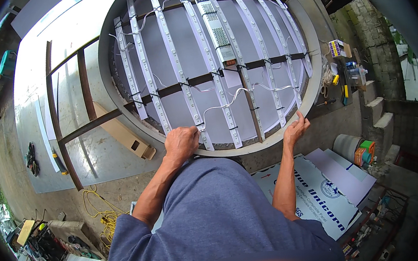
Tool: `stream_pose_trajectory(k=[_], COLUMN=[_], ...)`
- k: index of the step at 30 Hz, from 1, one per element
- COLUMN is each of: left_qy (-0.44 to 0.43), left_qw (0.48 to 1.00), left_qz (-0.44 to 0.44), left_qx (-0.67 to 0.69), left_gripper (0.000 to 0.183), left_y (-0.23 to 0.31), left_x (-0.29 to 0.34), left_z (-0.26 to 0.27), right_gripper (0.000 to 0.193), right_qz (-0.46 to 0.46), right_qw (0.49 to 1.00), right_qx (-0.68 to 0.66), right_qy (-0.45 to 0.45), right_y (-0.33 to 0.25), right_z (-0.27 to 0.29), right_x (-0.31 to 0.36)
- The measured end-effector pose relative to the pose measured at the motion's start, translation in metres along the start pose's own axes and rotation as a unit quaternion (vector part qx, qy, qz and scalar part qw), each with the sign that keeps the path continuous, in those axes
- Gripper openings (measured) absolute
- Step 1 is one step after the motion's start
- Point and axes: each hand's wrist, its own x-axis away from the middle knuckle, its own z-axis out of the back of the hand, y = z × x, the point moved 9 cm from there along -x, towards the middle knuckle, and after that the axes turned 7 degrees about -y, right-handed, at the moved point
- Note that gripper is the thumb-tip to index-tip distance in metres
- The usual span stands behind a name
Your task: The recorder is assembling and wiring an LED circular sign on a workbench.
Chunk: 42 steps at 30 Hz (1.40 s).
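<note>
A large round light box with a grey metal rim lies open in front of me. Rows of white LED strips run across it, tied with black cable ties to dark crossbars. My left hand is closed at the near left rim, beside the lower end of a strip. A loose white wire runs up to its fingertips; what the fingers hold is hidden. At the near right, my right hand grips the rim, its fingers curled on the edge. A perforated metal power supply sits between the middle strips.
Left of the box, a rusty steel frame lies over a metal sheet, near a cutter and a long cardboard box. Yellow cord coils on the floor. Printed panels lie below right. Tools crowd the right.
</note>
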Motion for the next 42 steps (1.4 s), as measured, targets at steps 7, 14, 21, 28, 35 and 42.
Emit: stream_pose_trajectory(k=[7,14,21,28,35,42], left_qy=[-0.006,-0.016,-0.023,-0.032,-0.024,-0.020], left_qw=[0.999,0.999,0.999,0.998,0.999,0.999], left_qz=[0.019,0.020,0.018,0.026,0.021,0.022], left_qx=[-0.026,-0.033,-0.035,-0.040,-0.034,-0.031], left_gripper=[0.025,0.024,0.026,0.027,0.027,0.026], left_y=[-0.003,-0.004,-0.006,-0.007,-0.005,-0.006], left_x=[0.002,0.000,-0.001,-0.001,-0.001,0.000], left_z=[0.000,-0.003,-0.008,-0.007,-0.005,-0.006], right_gripper=[0.048,0.050,0.049,0.049,0.049,0.046], right_qz=[0.011,0.030,0.024,0.005,0.015,0.006], right_qw=[1.000,0.999,0.999,1.000,0.999,1.000], right_qx=[0.002,0.016,0.020,0.002,0.034,0.023], right_qy=[0.002,0.010,0.010,0.007,0.010,0.002], right_y=[-0.005,0.008,0.009,0.007,0.006,0.006], right_z=[-0.002,-0.004,-0.003,-0.003,-0.002,-0.002], right_x=[-0.001,-0.003,-0.005,-0.004,-0.004,-0.004])
